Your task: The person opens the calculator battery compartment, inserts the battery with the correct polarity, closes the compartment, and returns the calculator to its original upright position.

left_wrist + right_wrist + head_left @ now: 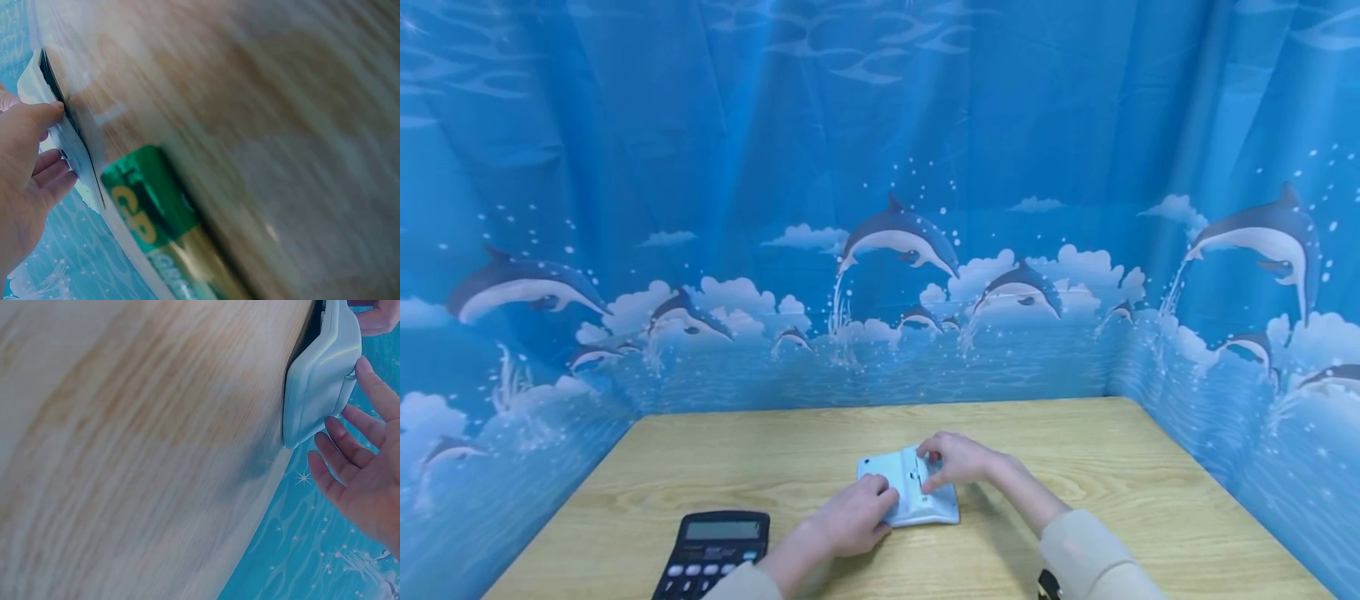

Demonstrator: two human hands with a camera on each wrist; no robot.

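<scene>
A white calculator (pixel 891 468) lies face down on the wooden table, its back and raised battery section upward. My left hand (pixel 857 515) grips its left side; in the left wrist view, thumb and fingers hold the casing (pixel 78 150) at the edge. The right hand (pixel 961 460) is over the battery section, thumb and forefinger pinching the two ends of the battery cover (pixel 919 475). The other fingers of this right hand (pixel 365 462) are spread near the casing's side. A green and gold GP battery (pixel 153 206) lies on the table, close to the left wrist camera.
At the front left stands a black calculator (pixel 718 550) with its keys up, partly behind the left sleeve. A small black and gold object (pixel 1048 583) shows beside the right sleeve. Blue dolphin-print curtains (pixel 880 208) enclose the table's (pixel 760 450) back and sides.
</scene>
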